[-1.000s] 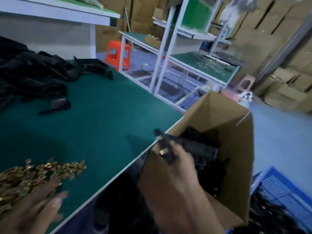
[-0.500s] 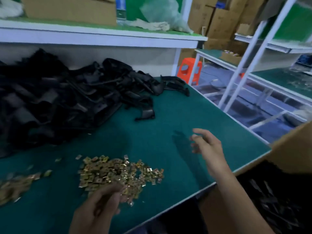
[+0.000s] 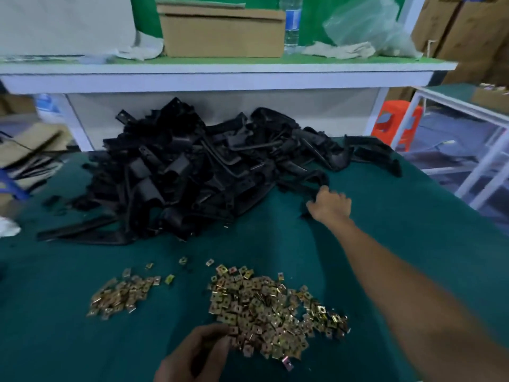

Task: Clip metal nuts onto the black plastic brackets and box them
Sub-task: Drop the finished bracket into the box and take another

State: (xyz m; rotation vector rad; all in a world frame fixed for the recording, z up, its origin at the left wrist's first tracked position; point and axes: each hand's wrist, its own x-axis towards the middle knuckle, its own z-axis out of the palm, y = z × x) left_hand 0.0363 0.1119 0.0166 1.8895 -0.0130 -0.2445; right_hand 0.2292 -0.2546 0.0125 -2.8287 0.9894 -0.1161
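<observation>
A black bracket (image 3: 314, 186) at the right-hand fringe of the bracket pile (image 3: 192, 175) is gripped by the person's right hand (image 3: 332, 206), fingers curled over its end, arm stretched across the green mat (image 3: 399, 230). Half a second ago that hand hung loose in the air, short of the pile; a second ago it was over a cardboard carton of finished brackets at the table's right edge, which has since slipped out of frame. Nearer the camera lie the metal nuts (image 3: 264, 307) in a broad brassy heap, with a smaller heap (image 3: 124, 296) to its left and a few strays between. The left hand (image 3: 195, 357) remains at the big heap's near edge, fingers bunched against the nuts; whether it has pinched one cannot be told. Behind the pile, on the white shelf (image 3: 220, 75), stands a cardboard box (image 3: 223, 34), its contents hidden, beside a water bottle (image 3: 292, 23) and a crumpled plastic bag (image 3: 366, 26).
</observation>
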